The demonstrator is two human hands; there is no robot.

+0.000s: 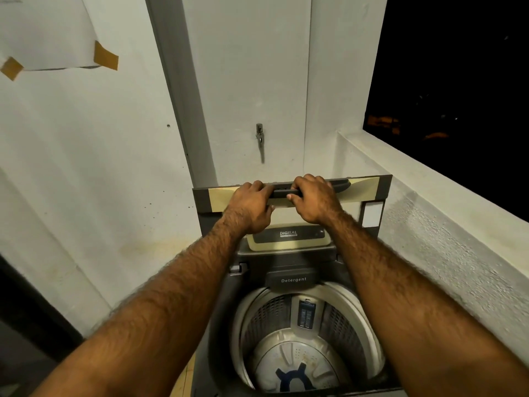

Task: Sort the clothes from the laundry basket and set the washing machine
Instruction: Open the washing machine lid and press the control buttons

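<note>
We clench left hand (252,206) and right hand (315,200) round the handle (339,185) of the upright lid (369,190) at twelve o'clock, likely opening it. The drum (303,359) at six sits bare. Next, we judge: let go and load clothes, none visible here.

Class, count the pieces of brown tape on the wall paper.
2: one tape at the lower right corner of the paper, another lower left, by the picture's edge. More may be out of view.

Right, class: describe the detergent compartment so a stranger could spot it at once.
Find the open top-loading washing machine. At the back rim of its drum, below the cream control panel, sits the dark detergent compartment. Only it bears the word Detergent.
</note>
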